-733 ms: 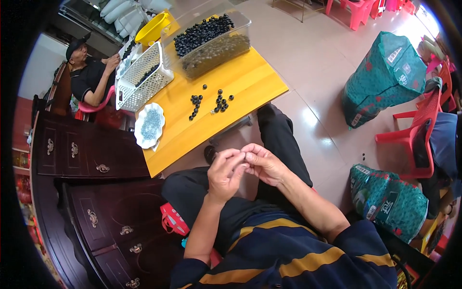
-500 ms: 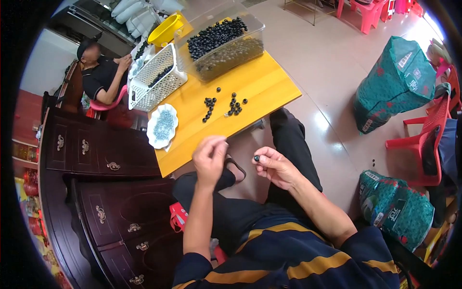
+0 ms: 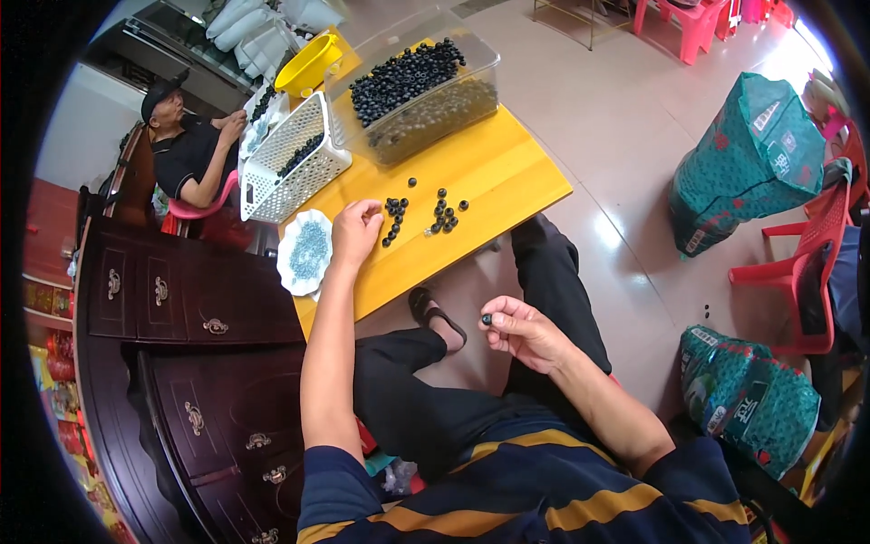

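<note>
At the far end of the worktop (image 3: 507, 163) stands the tub (image 3: 439, 122), with the basket (image 3: 304, 186) along the left edge and the dish (image 3: 285, 249) nearer the left corner. Over the worktop, the left hand (image 3: 358, 233) has curled fingers; whether it holds anything I cannot tell. Dish and loose beads (image 3: 398, 219) flank it closely, crowding its way. Off the near edge, the right hand (image 3: 524, 335) pinches a bead (image 3: 488, 319), probably light, hard and slippery, best gripped by its rounded sides.
</note>
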`<state>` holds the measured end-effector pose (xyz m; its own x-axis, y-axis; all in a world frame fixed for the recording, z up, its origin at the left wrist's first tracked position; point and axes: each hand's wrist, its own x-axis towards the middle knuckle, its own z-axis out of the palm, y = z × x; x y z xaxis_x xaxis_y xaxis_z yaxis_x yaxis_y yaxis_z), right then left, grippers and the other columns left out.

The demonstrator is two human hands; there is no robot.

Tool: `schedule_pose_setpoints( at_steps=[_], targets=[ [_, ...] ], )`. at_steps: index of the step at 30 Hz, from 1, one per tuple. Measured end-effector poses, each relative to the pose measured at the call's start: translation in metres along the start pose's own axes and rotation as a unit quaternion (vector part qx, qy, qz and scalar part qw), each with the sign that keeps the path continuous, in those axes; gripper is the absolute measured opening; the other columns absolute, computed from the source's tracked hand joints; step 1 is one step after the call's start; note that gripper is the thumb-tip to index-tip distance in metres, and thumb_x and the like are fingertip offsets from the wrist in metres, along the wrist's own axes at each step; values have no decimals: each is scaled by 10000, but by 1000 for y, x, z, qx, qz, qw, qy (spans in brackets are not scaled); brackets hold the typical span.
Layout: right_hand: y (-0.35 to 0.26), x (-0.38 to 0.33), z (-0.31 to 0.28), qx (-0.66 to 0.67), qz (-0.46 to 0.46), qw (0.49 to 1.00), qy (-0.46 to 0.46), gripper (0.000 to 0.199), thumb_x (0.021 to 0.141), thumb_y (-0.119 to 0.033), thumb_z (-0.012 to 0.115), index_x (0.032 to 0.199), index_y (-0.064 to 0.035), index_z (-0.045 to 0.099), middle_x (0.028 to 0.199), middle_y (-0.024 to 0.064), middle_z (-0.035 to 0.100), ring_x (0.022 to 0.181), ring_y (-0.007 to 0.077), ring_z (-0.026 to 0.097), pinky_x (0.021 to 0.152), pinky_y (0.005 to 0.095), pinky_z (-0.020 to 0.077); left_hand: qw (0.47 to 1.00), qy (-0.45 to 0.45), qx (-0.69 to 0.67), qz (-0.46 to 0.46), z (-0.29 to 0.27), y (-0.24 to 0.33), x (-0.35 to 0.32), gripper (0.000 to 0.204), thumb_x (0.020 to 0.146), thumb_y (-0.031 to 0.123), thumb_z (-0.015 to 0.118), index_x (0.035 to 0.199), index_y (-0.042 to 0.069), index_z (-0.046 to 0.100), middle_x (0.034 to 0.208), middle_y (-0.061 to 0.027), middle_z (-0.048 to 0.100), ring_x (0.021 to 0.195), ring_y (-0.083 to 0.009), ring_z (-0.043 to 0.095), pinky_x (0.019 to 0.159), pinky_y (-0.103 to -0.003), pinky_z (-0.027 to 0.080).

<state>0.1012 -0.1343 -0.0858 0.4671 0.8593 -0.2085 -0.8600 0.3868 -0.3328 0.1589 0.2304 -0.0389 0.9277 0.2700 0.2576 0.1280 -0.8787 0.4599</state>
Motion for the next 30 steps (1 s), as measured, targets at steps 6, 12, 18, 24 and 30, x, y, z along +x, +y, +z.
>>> schedule_pose_setpoints(
  at_steps=[6,12,18,24,30],
  targets=[
    [-2,0,0,9,2,1000,1,153,962,-147,667,1099,-92,629,1002,34,696,815,105,664,757,244,549,1000,-20,8,7,9,4,13,192,819,81,727,1005,36,732,866,-90,695,714,-173,661,692,-297,536],
    [-3,-1,1,9,4,1000,6,154,962,-146,667,1102,-92,631,1003,33,696,818,109,669,764,246,551,999,-16,33,31,11,8,17,167,821,97,726,977,38,731,844,-95,680,715,-202,660,694,-315,531],
    [-5,-1,5,14,3,1000,8,166,956,-143,677,1102,-72,644,996,36,699,802,92,660,762,220,560,995,1,84,59,11,6,16,96,833,113,702,888,34,700,823,-124,673,729,-249,670,688,-341,527],
    [-2,-2,4,8,2,1000,-4,150,967,-135,657,1107,-90,629,1005,39,694,818,110,662,758,251,544,997,65,35,17,-11,14,-12,79,838,91,682,864,17,668,701,-105,661,640,-190,657,609,-323,512],
    [3,0,4,7,7,1000,-1,153,964,-144,664,1100,-86,626,993,37,692,809,106,652,756,246,537,950,75,-284,-106,-21,64,-92,52,892,10,626,915,13,673,764,30,613,678,-44,555,641,-206,459]
  ],
)
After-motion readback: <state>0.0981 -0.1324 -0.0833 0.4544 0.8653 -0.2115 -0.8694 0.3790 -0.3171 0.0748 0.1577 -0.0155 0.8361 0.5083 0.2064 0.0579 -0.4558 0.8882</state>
